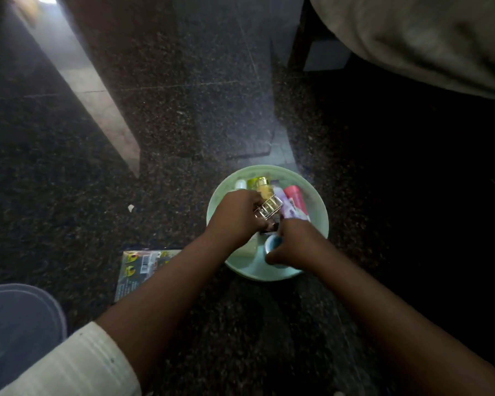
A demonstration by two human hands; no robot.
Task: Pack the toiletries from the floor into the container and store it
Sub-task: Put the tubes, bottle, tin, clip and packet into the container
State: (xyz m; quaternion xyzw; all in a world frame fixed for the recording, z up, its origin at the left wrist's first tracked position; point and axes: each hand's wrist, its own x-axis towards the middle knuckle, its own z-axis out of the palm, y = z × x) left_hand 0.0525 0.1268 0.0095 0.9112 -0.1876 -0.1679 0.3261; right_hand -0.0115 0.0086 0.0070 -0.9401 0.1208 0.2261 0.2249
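A pale green round container stands on the dark speckled floor. Inside it lie several toiletries: a pink tube, a lilac bottle, a yellow-green capped bottle and a small white cap. My left hand is over the container, shut on a gold-capped perfume bottle. My right hand is closed around a small light blue jar at the container's near side. What lies under my hands is hidden.
A flat printed packet lies on the floor left of the container. A grey-blue lid or tub sits at the lower left. A bed with a beige cover fills the upper right, dark space beneath it. A small white scrap lies on the floor.
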